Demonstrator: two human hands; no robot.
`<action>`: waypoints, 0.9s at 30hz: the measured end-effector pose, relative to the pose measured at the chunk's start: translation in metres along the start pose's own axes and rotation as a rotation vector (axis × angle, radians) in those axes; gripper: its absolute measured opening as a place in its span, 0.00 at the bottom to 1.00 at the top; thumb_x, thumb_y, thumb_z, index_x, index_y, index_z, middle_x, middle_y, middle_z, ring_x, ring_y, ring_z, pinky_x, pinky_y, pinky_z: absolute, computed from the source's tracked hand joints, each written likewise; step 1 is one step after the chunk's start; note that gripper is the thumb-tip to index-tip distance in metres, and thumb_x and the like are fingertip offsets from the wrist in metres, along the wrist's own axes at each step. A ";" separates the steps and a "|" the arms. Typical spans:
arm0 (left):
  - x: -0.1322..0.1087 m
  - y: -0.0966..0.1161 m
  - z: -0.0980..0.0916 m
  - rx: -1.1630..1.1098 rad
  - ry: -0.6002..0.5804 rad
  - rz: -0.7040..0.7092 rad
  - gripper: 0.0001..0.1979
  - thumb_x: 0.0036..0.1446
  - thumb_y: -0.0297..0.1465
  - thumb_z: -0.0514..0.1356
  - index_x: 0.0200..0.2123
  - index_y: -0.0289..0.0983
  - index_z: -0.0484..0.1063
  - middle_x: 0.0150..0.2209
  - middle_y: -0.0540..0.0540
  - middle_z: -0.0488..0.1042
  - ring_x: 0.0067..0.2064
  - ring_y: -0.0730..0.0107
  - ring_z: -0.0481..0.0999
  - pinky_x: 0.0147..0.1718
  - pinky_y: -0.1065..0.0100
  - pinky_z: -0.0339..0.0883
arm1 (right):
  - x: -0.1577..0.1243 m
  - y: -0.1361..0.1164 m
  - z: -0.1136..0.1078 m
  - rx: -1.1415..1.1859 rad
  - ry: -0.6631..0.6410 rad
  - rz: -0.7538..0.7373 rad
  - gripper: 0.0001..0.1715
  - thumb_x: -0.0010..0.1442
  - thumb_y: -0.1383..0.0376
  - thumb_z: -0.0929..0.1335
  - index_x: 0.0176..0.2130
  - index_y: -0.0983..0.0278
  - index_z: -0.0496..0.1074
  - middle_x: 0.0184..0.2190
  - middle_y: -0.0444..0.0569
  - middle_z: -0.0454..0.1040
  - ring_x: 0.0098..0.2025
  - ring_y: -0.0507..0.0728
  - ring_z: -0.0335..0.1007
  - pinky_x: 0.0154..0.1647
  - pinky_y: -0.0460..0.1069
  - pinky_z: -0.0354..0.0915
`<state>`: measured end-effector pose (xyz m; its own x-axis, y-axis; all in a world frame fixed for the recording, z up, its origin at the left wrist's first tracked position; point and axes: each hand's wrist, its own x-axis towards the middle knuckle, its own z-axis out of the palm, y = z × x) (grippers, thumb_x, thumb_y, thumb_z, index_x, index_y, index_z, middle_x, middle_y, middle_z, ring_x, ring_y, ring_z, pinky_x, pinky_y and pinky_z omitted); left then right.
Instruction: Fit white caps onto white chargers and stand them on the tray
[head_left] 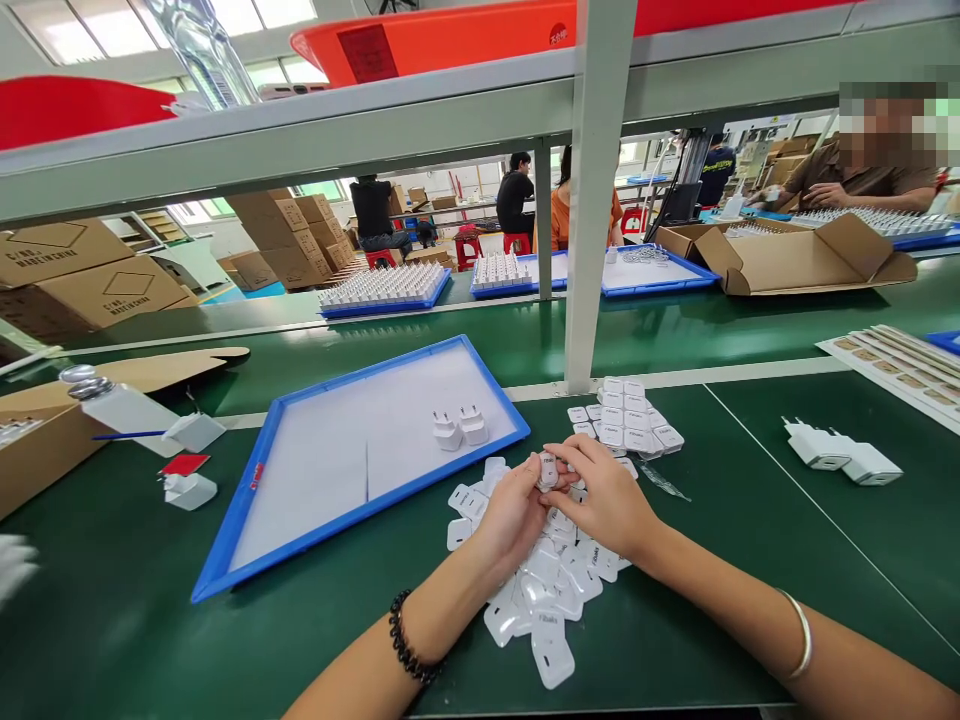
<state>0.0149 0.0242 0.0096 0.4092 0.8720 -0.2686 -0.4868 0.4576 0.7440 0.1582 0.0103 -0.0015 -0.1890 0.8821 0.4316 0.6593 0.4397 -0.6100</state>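
Note:
Between my two hands is a small white charger (548, 470), its printed face toward me; its far side is hidden by fingers. My left hand (517, 512) is closed around it from the left. From the right, my right hand (604, 490) pinches at its edge with thumb and fingers. Below and around the hands lies a loose pile of white printed film labels (551, 640), each with a small slot mark. Sheets of similar labels (628, 415) are stacked just beyond. To the left, two white plug chargers (460, 428) stand prongs up on a blue-rimmed tray (360, 525).
Two chargers (840, 452) lie at right. At left are a white bottle (124, 405), more chargers (191, 490) and an open carton (52, 450). A metal post (596, 200) rises ahead under a shelf. Beyond are filled trays (386, 290) and a seated person (862, 180). A blurred white shape (13, 568) appears far left.

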 end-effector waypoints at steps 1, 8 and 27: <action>0.000 -0.001 0.000 -0.005 -0.006 0.001 0.12 0.62 0.36 0.61 0.37 0.31 0.77 0.36 0.41 0.77 0.42 0.65 0.75 0.43 0.67 0.65 | -0.001 0.000 0.001 -0.023 0.002 0.000 0.23 0.55 0.70 0.72 0.51 0.62 0.70 0.43 0.54 0.72 0.44 0.63 0.71 0.41 0.57 0.71; 0.003 0.000 0.001 -0.090 -0.029 -0.024 0.07 0.61 0.30 0.60 0.35 0.32 0.77 0.35 0.44 0.76 0.39 0.68 0.74 0.45 0.67 0.65 | 0.000 0.003 -0.001 -0.099 0.107 -0.117 0.16 0.57 0.69 0.70 0.47 0.64 0.73 0.40 0.55 0.73 0.43 0.63 0.72 0.40 0.56 0.72; -0.001 0.011 -0.004 -0.073 -0.106 -0.087 0.32 0.53 0.20 0.64 0.61 0.38 0.67 0.51 0.43 0.76 0.56 0.66 0.73 0.52 0.71 0.64 | 0.001 0.003 0.001 -0.010 0.228 -0.167 0.09 0.58 0.70 0.68 0.40 0.61 0.73 0.45 0.56 0.71 0.47 0.64 0.68 0.48 0.59 0.69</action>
<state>0.0064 0.0294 0.0158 0.5295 0.8072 -0.2607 -0.4993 0.5451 0.6734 0.1599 0.0124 -0.0037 -0.1279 0.7363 0.6644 0.6400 0.5730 -0.5119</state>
